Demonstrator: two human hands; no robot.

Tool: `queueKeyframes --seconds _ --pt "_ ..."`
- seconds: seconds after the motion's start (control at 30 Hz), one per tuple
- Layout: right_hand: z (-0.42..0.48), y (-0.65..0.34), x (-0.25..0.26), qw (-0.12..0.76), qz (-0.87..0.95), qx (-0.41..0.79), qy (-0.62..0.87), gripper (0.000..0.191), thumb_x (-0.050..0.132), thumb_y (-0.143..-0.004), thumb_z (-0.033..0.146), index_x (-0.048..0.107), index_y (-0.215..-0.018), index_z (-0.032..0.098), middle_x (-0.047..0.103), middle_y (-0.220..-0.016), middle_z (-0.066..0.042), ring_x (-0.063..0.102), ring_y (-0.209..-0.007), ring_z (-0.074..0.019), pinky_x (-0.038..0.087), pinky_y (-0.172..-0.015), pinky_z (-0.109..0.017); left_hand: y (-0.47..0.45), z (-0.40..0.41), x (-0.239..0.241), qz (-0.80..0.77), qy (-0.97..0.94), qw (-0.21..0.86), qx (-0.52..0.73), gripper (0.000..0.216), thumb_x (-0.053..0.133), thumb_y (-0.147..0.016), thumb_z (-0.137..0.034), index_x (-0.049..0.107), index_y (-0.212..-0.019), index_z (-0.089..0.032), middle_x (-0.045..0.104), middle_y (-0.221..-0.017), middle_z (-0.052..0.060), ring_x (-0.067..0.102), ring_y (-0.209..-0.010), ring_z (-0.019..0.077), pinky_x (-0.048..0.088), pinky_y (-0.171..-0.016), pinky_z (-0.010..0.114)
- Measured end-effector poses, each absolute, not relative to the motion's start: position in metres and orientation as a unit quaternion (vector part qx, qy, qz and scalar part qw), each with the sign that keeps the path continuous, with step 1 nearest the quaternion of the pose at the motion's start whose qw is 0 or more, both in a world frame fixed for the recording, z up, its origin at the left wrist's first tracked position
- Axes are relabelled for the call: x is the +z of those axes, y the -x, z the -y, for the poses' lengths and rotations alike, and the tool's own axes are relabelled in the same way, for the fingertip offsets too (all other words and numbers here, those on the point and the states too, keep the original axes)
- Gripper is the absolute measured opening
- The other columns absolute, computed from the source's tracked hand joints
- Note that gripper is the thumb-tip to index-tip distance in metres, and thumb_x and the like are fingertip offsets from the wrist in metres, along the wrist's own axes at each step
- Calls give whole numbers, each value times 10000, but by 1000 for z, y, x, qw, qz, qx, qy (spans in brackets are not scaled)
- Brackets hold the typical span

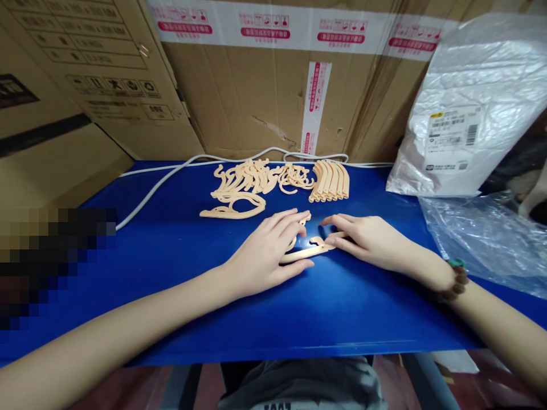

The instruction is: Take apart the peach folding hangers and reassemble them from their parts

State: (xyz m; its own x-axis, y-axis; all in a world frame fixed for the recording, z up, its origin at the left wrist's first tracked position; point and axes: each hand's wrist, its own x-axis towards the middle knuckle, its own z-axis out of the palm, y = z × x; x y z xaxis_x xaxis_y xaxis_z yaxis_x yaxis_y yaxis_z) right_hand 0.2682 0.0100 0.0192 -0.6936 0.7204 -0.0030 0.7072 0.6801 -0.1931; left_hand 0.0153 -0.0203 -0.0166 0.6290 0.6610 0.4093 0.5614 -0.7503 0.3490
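A beige plastic folding hanger (304, 253) lies low over the blue table between my hands, its arm slanting up to the right. My left hand (267, 247) covers its left part, fingers curled over the top and thumb along the near side. My right hand (371, 242) is closed on the right end, thumb and fingertips around it. A small hook-shaped part (317, 241) stands up beside the right fingertips. Part of the hanger is hidden under my left hand.
Behind lie a folded hanger (235, 206), a pile of loose hanger arms (250, 175), a heap of hooks (294, 176) and a neat row of curved arms (331, 181). A white cable (147, 200), cardboard boxes (248, 91), a white parcel bag (474, 108) and clear plastic (478, 239) border the blue table (256, 324).
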Motion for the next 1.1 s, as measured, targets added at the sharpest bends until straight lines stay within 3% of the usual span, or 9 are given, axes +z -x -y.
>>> queueKeyframes --seconds 0.17,0.5,0.83,1.0,1.1 --pt "-9 -269 17 38 926 71 370 582 464 -952 597 491 -1388 214 678 -1142 -102 703 -833 -209 489 -685 -289 -15 16 -23 -328 -911 113 225 273 555 -955 -410 523 -1097 -179 437 -1519 164 322 -1461 310 371 -1143 538" --pt "-8 -269 16 21 935 32 353 477 441 -985 545 590 -1310 229 705 -1005 -64 699 -767 -184 443 -644 -266 -9 13 -22 -296 -933 83 187 212 416 -1021 -320 555 -1033 -160 423 -1522 182 349 -1449 319 387 -1135 520" --pt "-8 -266 20 44 927 49 370 432 277 -1048 426 620 -1069 165 712 -859 -70 651 -690 -173 397 -639 -267 -10 11 -19 -321 -921 123 184 146 403 -1020 -277 493 -1021 -162 410 -1531 183 346 -1454 292 328 -1184 489" --pt "-7 -265 20 98 921 58 373 418 235 -1027 373 588 -947 163 681 -834 -84 637 -715 -180 408 -658 -270 -9 12 -17 -324 -916 141 191 141 398 -1024 -286 478 -997 -173 407 -1533 177 334 -1461 270 312 -1197 455" --pt "-6 -264 18 87 913 50 394 409 241 -1003 365 588 -902 175 682 -786 -74 630 -666 -181 388 -625 -273 -9 12 -18 -319 -917 139 193 137 394 -1025 -287 470 -1002 -175 416 -1526 179 330 -1463 265 316 -1195 443"
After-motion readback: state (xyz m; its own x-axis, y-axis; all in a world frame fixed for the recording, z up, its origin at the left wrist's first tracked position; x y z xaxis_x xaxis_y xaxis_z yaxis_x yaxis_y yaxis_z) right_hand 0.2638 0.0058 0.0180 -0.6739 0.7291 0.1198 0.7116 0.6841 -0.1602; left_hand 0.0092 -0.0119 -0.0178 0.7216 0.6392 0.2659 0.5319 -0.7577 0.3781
